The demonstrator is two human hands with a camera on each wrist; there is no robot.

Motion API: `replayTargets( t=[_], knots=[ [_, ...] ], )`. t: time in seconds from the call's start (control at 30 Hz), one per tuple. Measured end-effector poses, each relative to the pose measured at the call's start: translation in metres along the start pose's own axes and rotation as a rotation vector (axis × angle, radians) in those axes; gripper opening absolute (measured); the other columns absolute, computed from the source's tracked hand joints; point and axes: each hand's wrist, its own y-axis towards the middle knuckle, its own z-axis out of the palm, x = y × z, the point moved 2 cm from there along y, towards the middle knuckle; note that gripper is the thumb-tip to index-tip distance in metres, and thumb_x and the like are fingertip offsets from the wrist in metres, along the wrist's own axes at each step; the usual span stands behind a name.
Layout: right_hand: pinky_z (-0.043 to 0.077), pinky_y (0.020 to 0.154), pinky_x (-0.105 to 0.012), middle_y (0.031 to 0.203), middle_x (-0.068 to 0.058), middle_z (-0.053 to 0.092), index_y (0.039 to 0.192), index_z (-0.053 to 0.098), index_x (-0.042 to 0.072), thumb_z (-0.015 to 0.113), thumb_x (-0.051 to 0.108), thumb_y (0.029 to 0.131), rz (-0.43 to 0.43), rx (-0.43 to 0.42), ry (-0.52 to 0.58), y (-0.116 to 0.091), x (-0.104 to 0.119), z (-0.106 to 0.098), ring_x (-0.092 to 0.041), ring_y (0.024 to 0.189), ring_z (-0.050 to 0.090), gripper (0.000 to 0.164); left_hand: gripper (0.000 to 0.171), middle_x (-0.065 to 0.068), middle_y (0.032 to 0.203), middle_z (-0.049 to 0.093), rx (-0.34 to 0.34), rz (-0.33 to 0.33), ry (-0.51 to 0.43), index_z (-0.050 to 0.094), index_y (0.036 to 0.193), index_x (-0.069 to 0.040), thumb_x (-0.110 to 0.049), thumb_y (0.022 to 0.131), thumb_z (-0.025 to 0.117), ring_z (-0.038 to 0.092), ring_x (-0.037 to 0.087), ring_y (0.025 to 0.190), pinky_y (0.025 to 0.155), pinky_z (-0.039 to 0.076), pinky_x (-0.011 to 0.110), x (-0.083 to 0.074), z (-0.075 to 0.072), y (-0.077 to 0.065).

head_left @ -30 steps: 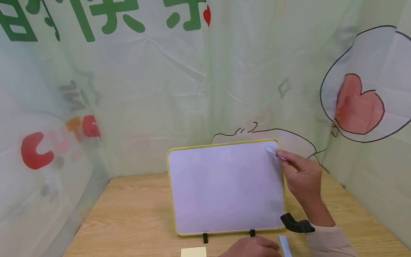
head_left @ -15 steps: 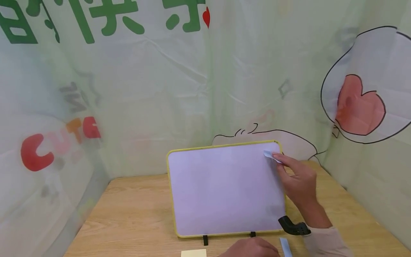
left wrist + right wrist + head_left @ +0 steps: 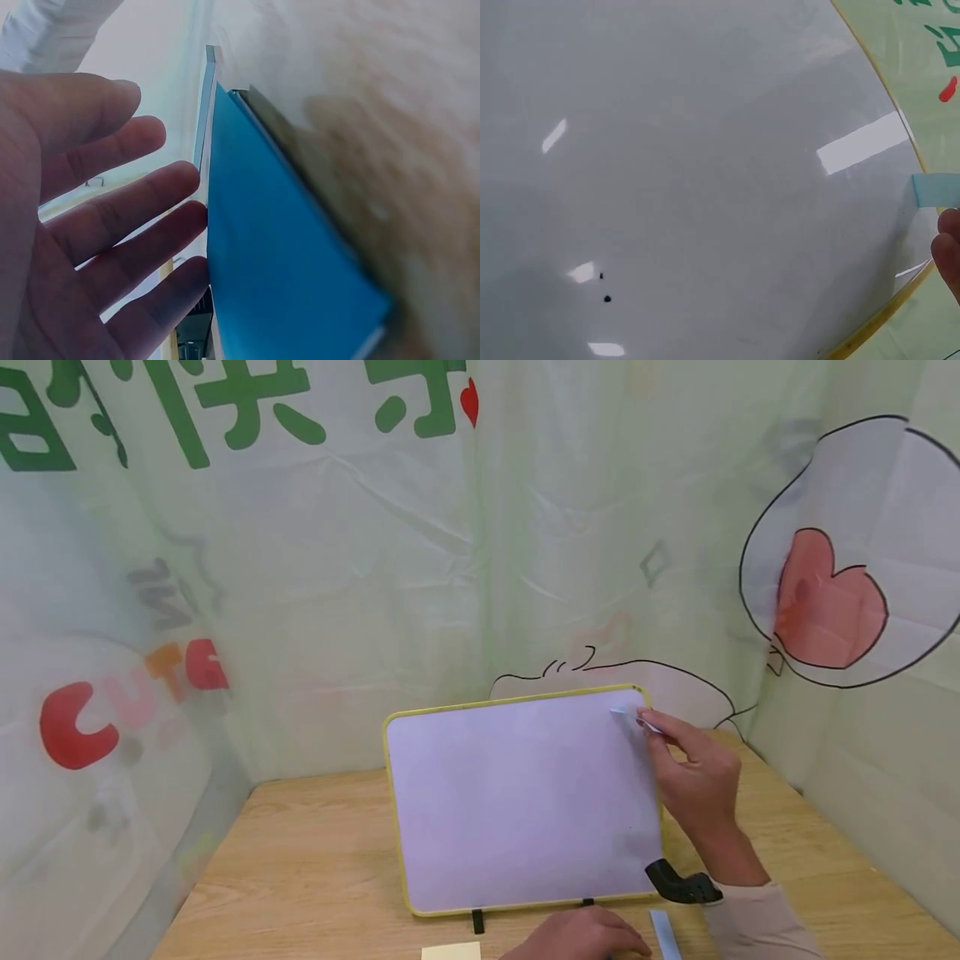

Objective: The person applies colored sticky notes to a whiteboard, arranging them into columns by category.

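A whiteboard (image 3: 525, 802) with a yellow frame stands tilted back on the table. Near its upper right corner my right hand (image 3: 697, 777) pinches a light blue paper strip (image 3: 936, 190) between thumb and fingers. The strip's free end points left over the board face; whether it touches the board I cannot tell. Low in the head view, my left hand (image 3: 581, 935) is at the table in front of the board. In the left wrist view its relaxed fingers lie along the edge of a blue sticky note pad (image 3: 277, 247), apparently touching it, without curling round it.
Another light blue strip (image 3: 665, 935) lies on the table right of my left hand. A yellow sticky note pad (image 3: 452, 952) lies to the left. Black feet (image 3: 478, 922) hold up the board. Printed curtains (image 3: 337, 610) enclose the wooden table (image 3: 315, 843).
My right hand has shifted slightly left and down with the strip, whose free end changes its tilt. My left hand has moved up a little toward the board. The head view has shifted slightly.
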Motion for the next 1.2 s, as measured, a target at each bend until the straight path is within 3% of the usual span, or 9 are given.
replayTargets(
  t=[0.23, 0.33, 0.43, 0.6, 0.7, 0.8, 1.0, 1.2],
  knots=[
    [0.046, 0.085, -0.01, 0.101, -0.02, 0.074, 0.105, 0.076, -0.006, 0.074, -0.023, 0.073, 0.022, 0.0, 0.011, 0.0, -0.003, -0.001, 0.01, 0.104, 0.061, 0.036, 0.022, -0.027, 0.109, 0.064, -0.005, -0.025, -0.054, 0.072, 0.119, -0.028, -0.033, 0.1, 0.062, 0.045, -0.025, 0.094, 0.081, 0.038, 0.002, 0.0, 0.0, 0.001],
    [0.045, 0.085, -0.009, 0.102, -0.018, 0.074, 0.104, 0.076, -0.005, 0.076, -0.021, 0.073, 0.014, 0.014, -0.004, -0.002, -0.005, 0.001, 0.01, 0.104, 0.061, 0.036, 0.022, -0.026, 0.107, 0.065, -0.043, 0.0, -0.078, 0.073, 0.118, -0.026, -0.032, 0.102, 0.06, 0.046, -0.025, 0.092, 0.08, 0.039, 0.002, 0.001, -0.003, 0.001],
    [0.044, 0.086, -0.008, 0.104, -0.014, 0.075, 0.104, 0.077, -0.002, 0.078, -0.017, 0.072, -0.023, 0.04, -0.038, -0.004, -0.005, 0.002, 0.001, 0.1, 0.067, 0.035, 0.023, -0.023, 0.106, 0.066, -0.141, 0.026, -0.029, 0.074, 0.116, -0.023, -0.031, 0.104, 0.056, 0.047, -0.022, 0.094, 0.081, 0.038, 0.003, 0.003, -0.016, 0.001],
    [0.042, 0.091, -0.009, 0.104, -0.013, 0.075, 0.104, 0.076, -0.002, 0.071, -0.002, 0.08, -0.115, 0.084, -0.074, -0.003, -0.004, 0.004, -0.033, 0.088, 0.073, 0.024, 0.023, -0.018, 0.106, 0.069, -0.423, 0.002, 0.153, 0.077, 0.11, -0.024, -0.029, 0.104, 0.056, 0.057, -0.012, 0.1, 0.087, 0.041, 0.006, 0.002, -0.057, 0.002],
    [0.04, 0.095, -0.01, 0.103, -0.014, 0.075, 0.104, 0.076, -0.002, 0.065, 0.007, 0.085, -0.148, 0.109, -0.083, -0.004, -0.005, 0.005, -0.037, 0.088, 0.072, 0.023, 0.019, -0.014, 0.105, 0.07, -0.587, -0.018, 0.213, 0.078, 0.107, -0.021, -0.025, 0.101, 0.061, 0.062, -0.004, 0.1, 0.087, 0.044, 0.01, 0.003, -0.082, 0.004],
    [0.038, 0.097, -0.01, 0.101, -0.013, 0.075, 0.104, 0.076, -0.001, 0.061, 0.013, 0.088, -0.166, 0.131, -0.084, -0.006, -0.007, 0.006, -0.035, 0.089, 0.072, 0.025, 0.016, -0.011, 0.107, 0.069, -0.703, -0.051, 0.253, 0.078, 0.106, -0.02, -0.023, 0.099, 0.064, 0.063, 0.001, 0.101, 0.087, 0.046, 0.012, 0.005, -0.1, 0.007],
    [0.037, 0.098, -0.01, 0.102, -0.012, 0.075, 0.105, 0.076, 0.001, 0.061, 0.018, 0.089, -0.159, 0.162, -0.078, -0.006, -0.006, 0.007, -0.032, 0.092, 0.069, 0.028, 0.019, -0.005, 0.112, 0.067, -0.861, -0.09, 0.354, 0.076, 0.112, -0.016, -0.021, 0.096, 0.065, 0.063, 0.007, 0.103, 0.087, 0.049, 0.017, 0.006, -0.124, 0.017],
    [0.035, 0.099, -0.009, 0.1, -0.013, 0.074, 0.106, 0.076, 0.0, 0.062, 0.017, 0.086, -0.159, 0.178, -0.101, -0.006, -0.004, 0.006, -0.032, 0.093, 0.067, 0.029, 0.028, 0.002, 0.12, 0.065, -0.898, -0.096, 0.389, 0.072, 0.121, -0.01, -0.02, 0.095, 0.066, 0.064, 0.013, 0.105, 0.086, 0.052, 0.022, 0.006, -0.138, 0.03]
  ],
)
